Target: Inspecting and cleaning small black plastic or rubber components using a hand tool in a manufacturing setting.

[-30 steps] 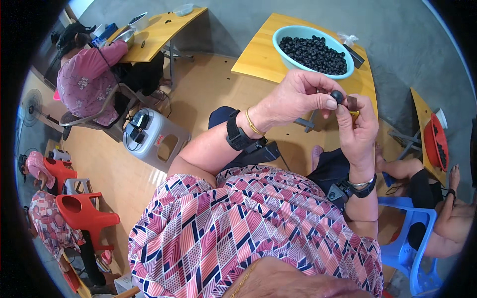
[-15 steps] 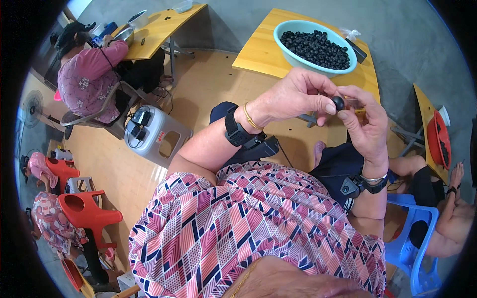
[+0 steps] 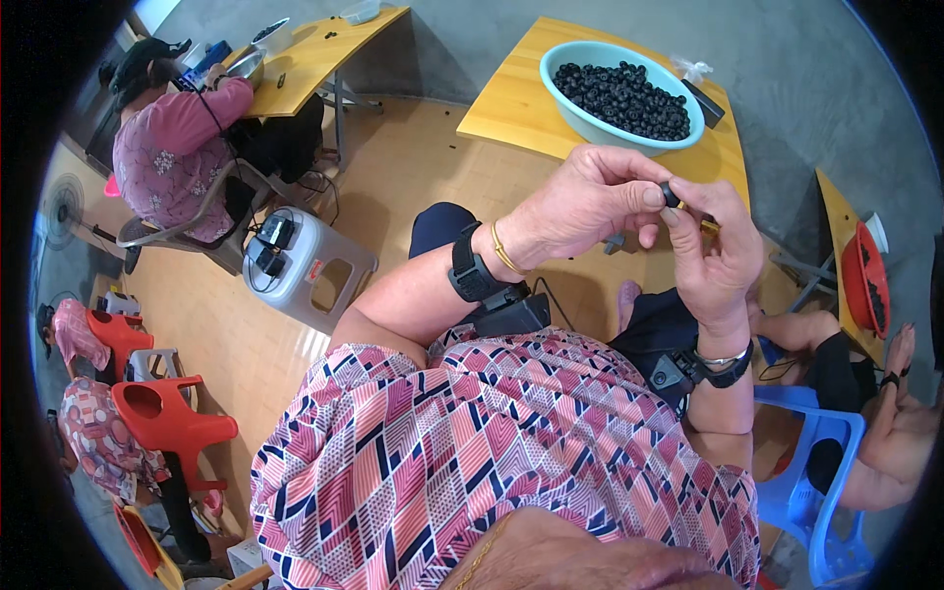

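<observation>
A small, round black ball (image 3: 671,195) is pinched between both my hands, in front of my chest. My left hand (image 3: 595,192) comes from the left, closed, with its thumb and forefinger on one side of the ball. From the right, my right hand (image 3: 721,246) presses its thumb and forefinger against the other side, hiding part of the ball. A tiny yellowish spot shows by the right fingertips; I cannot tell what it is. Beyond my hands, a light blue basin (image 3: 570,116) holds a heap of black, round pieces (image 3: 624,98), many with a ring-like mark.
The basin stands on a yellow wooden table (image 3: 501,108), beside a dark box (image 3: 703,103) and a clear plastic bag (image 3: 693,69). A grey stool (image 3: 344,285) is to the left. Other people sit nearby, one on a blue chair (image 3: 811,472) at right.
My right forefinger has come over the ball, which showed nearly whole before and is now partly covered. My right hand has shifted slightly left and turned; the left stays nearly in place.
</observation>
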`<state>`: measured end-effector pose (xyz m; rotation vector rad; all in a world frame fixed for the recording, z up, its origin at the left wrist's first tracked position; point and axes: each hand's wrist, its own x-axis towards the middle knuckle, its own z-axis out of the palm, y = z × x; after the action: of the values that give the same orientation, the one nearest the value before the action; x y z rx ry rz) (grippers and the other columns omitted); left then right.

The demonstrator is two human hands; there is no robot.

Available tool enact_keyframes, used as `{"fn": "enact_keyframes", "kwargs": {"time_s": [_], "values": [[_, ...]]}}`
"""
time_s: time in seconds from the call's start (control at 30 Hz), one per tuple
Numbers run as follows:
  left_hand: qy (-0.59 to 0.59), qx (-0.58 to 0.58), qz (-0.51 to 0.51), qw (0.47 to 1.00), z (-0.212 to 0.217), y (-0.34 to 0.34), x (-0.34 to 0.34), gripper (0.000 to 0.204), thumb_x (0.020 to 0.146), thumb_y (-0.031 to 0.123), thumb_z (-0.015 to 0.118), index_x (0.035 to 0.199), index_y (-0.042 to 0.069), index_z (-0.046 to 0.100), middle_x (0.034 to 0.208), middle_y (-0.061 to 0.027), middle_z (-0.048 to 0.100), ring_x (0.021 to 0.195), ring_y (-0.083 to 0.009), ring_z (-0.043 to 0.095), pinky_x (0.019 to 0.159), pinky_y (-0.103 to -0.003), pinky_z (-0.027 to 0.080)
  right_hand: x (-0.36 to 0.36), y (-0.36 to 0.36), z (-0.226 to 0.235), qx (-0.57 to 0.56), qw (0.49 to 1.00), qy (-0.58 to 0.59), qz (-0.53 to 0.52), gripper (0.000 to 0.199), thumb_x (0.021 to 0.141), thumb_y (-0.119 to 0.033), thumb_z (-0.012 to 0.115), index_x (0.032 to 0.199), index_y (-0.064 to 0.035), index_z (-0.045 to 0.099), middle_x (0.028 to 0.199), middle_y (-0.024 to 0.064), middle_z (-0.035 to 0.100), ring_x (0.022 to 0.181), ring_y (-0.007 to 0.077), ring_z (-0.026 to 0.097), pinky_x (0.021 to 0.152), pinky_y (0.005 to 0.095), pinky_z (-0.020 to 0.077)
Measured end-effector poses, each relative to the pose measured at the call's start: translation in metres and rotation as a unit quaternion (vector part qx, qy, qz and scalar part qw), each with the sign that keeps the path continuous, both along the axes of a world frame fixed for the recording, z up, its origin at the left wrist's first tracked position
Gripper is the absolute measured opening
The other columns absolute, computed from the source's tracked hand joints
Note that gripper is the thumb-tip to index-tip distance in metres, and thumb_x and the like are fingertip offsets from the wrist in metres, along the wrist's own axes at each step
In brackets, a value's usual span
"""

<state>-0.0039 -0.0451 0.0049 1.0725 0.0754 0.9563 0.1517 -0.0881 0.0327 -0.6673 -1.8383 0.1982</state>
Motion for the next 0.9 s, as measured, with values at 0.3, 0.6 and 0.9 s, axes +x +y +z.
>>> {"fn": "enact_keyframes", "kwargs": {"time_s": [0.3, 0.6, 0.9], "values": [[-0.025, -0.058, 0.032, 0.998, 0.006, -0.010, 0.006, 0.018, 0.082, 0.009, 0.057, 0.096, -0.002, 0.059, 0.077, -0.0084, 0.060, 0.063, -0.0155, 0.058, 0.056, -0.025, 0.049, -0.003, 0.008, -0.011, 0.182, 0.982, -0.019, -0.039, 0.031, 0.067, 0.010, 0.058, 0.094, -0.0028, 0.054, 0.073, 0.0100, 0.055, 0.057, 0.0210, 0.055, 0.048, 0.0272, 0.0431], [-0.050, -0.069, -0.003, 0.996, -0.001, -0.002, 0.004, 0.023, 0.083, 0.012, 0.055, 0.102, -0.002, 0.056, 0.090, -0.0087, 0.059, 0.070, -0.0129, 0.056, 0.062, -0.025, 0.049, -0.004, 0.006, -0.007, 0.104, 0.994, -0.042, 0.000, 0.023, 0.070, 0.006, 0.060, 0.089, -0.0033, 0.053, 0.073, 0.0090, 0.056, 0.058, 0.0182, 0.056, 0.049, 0.0277, 0.0444], [0.082, -0.049, -0.006, 0.995, 0.005, 0.004, -0.006, 0.017, 0.081, 0.008, 0.057, 0.095, -0.002, 0.058, 0.076, -0.0082, 0.060, 0.058, -0.0141, 0.056, 0.055, -0.025, 0.048, 0.017, 0.014, 0.004, -0.129, 0.986, -0.056, 0.086, 0.030, 0.075, -0.002, 0.061, 0.104, -0.0022, 0.054, 0.087, 0.0077, 0.060, 0.077, 0.0147, 0.059, 0.065, 0.0245, 0.0474]]}}
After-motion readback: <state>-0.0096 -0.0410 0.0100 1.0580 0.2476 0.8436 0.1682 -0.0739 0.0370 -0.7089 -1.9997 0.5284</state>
